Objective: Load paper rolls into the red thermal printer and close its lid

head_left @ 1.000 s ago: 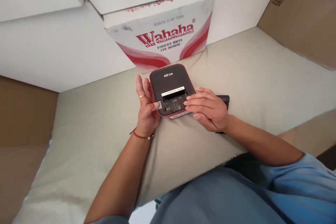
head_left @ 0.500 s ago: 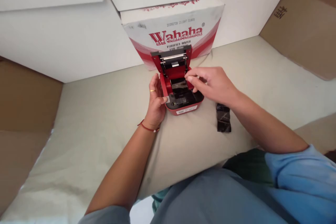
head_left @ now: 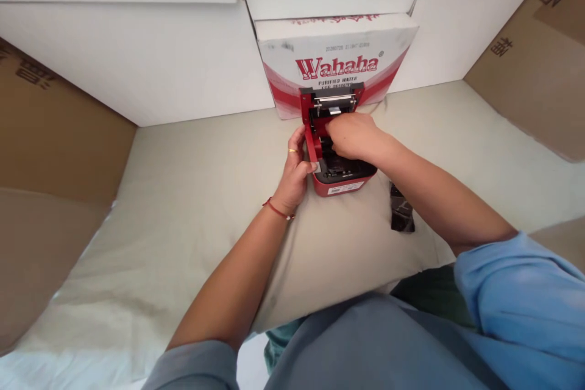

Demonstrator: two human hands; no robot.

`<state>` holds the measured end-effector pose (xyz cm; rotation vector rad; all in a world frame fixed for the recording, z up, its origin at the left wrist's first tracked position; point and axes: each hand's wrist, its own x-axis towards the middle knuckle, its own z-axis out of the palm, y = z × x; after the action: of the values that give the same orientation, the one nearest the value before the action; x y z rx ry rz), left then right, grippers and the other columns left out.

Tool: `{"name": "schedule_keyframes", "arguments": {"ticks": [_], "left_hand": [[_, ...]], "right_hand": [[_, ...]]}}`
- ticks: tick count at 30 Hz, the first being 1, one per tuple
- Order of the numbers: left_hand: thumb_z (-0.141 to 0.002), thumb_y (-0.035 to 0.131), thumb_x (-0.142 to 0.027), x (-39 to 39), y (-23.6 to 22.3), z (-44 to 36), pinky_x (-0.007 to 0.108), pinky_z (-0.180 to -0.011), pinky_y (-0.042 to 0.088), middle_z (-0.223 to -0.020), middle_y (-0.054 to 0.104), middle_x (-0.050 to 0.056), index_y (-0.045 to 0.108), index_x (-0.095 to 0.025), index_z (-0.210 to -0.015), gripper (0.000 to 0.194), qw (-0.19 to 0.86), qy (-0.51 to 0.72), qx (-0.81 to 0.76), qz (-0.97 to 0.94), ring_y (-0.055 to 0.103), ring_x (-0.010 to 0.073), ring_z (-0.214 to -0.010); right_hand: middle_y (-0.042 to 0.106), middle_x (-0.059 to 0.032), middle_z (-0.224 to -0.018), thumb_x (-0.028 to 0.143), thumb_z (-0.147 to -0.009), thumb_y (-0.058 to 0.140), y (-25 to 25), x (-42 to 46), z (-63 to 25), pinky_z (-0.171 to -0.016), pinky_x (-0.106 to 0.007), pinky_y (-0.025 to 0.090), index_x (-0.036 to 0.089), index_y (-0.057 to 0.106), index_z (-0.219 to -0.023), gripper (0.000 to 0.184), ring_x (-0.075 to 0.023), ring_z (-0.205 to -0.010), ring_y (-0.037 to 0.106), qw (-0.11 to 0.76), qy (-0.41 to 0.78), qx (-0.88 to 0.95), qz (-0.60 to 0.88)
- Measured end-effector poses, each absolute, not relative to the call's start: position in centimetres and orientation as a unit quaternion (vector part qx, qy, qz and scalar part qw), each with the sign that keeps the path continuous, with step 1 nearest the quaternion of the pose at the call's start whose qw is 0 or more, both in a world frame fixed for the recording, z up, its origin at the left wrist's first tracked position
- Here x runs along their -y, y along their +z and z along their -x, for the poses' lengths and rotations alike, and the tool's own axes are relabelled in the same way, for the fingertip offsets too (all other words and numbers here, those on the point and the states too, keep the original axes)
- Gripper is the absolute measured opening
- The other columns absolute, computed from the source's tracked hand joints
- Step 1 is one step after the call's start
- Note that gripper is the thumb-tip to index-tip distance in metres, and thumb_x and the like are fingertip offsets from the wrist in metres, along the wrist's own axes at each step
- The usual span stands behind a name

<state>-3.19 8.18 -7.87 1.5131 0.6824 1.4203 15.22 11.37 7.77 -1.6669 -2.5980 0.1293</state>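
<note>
Machine (head_left: pixel 322 188), small, red and black, sits on a pale cloth (head_left: pixel 205 207) in front of the person. Its lid (head_left: pixel 306 114) is up and leans back. A shiny bar (head_left: pixel 336 99) runs across the lid near its top. A white label (head_left: pixel 346 187) with tiny print is on the machine's front. The left hand (head_left: pixel 295 180) holds the machine by its left side. The thumb (head_left: pixel 309 167) sits by a small grey patch (head_left: pixel 319 167) near the front left corner, and the other fingers (head_left: pixel 297 138), spread away from the thumb, reach along the outside wall. The right hand (head_left: pixel 354 137) dips into the machine, just below the lid. Its fingers are bent down and hidden, so I cannot tell if they are holding something. A gold ring (head_left: pixel 292 150) is on a left finger, and a red string (head_left: pixel 278 210) is around that wrist. Right of the machine, apart from it, a shiny black strip (head_left: pixel 402 212) lies on the cloth, partly hidden by the right arm. Behind the lid stands a Wahaha water box (head_left: pixel 282 76), white with red waves. White boxes (head_left: pixel 183 61) make a wall behind it. Brown boxes (head_left: pixel 539 91) with dark writing stand at both ends. The person wears a blue shirt (head_left: pixel 521 283).
</note>
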Motion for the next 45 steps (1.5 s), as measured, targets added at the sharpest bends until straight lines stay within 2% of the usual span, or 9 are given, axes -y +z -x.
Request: {"name": "schedule_keyframes", "arguments": {"ticks": [11,16,21,24,27,29,34,41,45], "left_hand": [[-0.085,0.088,-0.083,-8.3,-7.7,3.2,0.051,-0.139,0.049,-0.187,0.049,0.009,0.046,-0.043,-0.173,0.105,0.495,0.571,-0.259,-0.602,0.051,0.0362,-0.173],[-0.089,0.087,-0.079,-8.0,-7.3,3.5,0.052,-0.142,0.046,-0.187,0.048,0.01,0.044,-0.042,-0.173,0.101,0.506,0.563,-0.258,-0.6,0.048,0.0349,-0.175],[-0.082,0.095,-0.077,-7.7,-6.7,3.5,0.052,-0.144,0.044,-0.185,0.052,0.008,0.051,-0.043,-0.169,0.104,0.523,0.573,-0.248,-0.58,0.048,0.0357,-0.174],[-0.081,0.098,-0.073,-7.5,-6.5,3.6,0.052,-0.146,0.041,-0.184,0.053,0.006,0.054,-0.043,-0.168,0.102,0.539,0.577,-0.238,-0.565,0.047,0.0363,-0.174],[-0.08,0.099,-0.071,-7.4,-6.3,3.7,0.052,-0.147,0.038,-0.183,0.054,0.003,0.057,-0.043,-0.166,0.1,0.55,0.584,-0.233,-0.55,0.046,0.0366,-0.176],[-0.08,0.1,-0.068,-7.3,-6.2,3.8,0.052,-0.147,0.038,-0.183,0.055,0.002,0.059,-0.045,-0.165,0.097,0.558,0.582,-0.232,-0.545,0.045,0.0365,-0.176],[-0.079,0.1,-0.068,-7.2,-6.1,3.9,0.053,-0.145,0.043,-0.181,0.056,0.003,0.06,-0.045,-0.164,0.097,0.56,0.581,-0.233,-0.544,0.048,0.0374,-0.174],[-0.08,0.1,-0.065,-7.0,-5.7,3.8,0.054,-0.146,0.041,-0.183,0.054,0.003,0.059,-0.043,-0.165,0.097,0.568,0.576,-0.235,-0.54,0.045,0.0371,-0.175],[-0.084,0.097,-0.067,-7.3,-6.1,3.8,0.056,-0.148,0.038,-0.186,0.05,0.004,0.053,-0.044,-0.169,0.098,0.555,0.571,-0.229,-0.561,0.043,0.0372,-0.176]], "right_hand": [[0.088,-0.0082,-0.098,0.026,-0.092,0.087,8.7,-9.2,-19.2,-0.081,-0.044,0.063,0.024,0.082,-0.109,0.018,-0.0309,-0.09,0.081,0.17,0.16,0.814,0.531],[0.09,-0.0047,-0.105,0.056,-0.094,0.094,14.2,-4.4,-23.5,-0.075,-0.042,0.067,0.031,0.084,-0.111,0.031,-0.0276,-0.09,0.083,0.313,0.379,0.76,0.425],[0.088,-0.0026,-0.091,0.061,-0.094,0.095,15.7,1.3,-26.1,-0.057,-0.033,0.058,0.029,0.085,-0.118,0.041,-0.0202,-0.067,0.078,0.194,0.565,0.722,0.349],[0.083,0.0015,-0.084,0.044,-0.103,0.085,10.7,3.5,-24.6,-0.06,-0.03,0.054,0.025,0.083,-0.124,0.029,-0.0167,-0.064,0.071,0.134,0.476,0.759,0.423],[0.091,-0.0107,-0.12,0.026,-0.103,0.081,5.3,5.1,-22.5,-0.087,-0.038,0.065,0.02,0.082,-0.13,0.028,-0.0259,-0.098,0.085,0.123,0.347,0.776,0.512],[0.088,-0.0155,-0.137,0.027,-0.105,0.079,3.4,6.0,-22.2,-0.097,-0.044,0.067,0.021,0.082,-0.133,0.029,-0.031,-0.114,0.086,0.154,0.303,0.779,0.527],[0.089,-0.0107,-0.125,0.037,-0.116,0.062,4.1,5.9,-26.9,-0.102,-0.045,0.068,0.027,0.087,-0.117,0.027,-0.029,-0.113,0.086,0.307,0.148,0.735,0.586],[0.081,-0.0148,-0.139,0.03,-0.105,0.073,4.3,3.3,-31.0,-0.084,-0.044,0.065,0.027,0.086,-0.136,0.034,-0.0356,-0.117,0.08,0.022,0.063,0.691,0.72],[0.081,-0.0178,-0.133,0.029,-0.105,0.069,4.4,2.7,-30.7,-0.084,-0.045,0.064,0.025,0.088,-0.132,0.032,-0.039,-0.125,0.076,-0.011,0.069,0.718,0.693]]}}
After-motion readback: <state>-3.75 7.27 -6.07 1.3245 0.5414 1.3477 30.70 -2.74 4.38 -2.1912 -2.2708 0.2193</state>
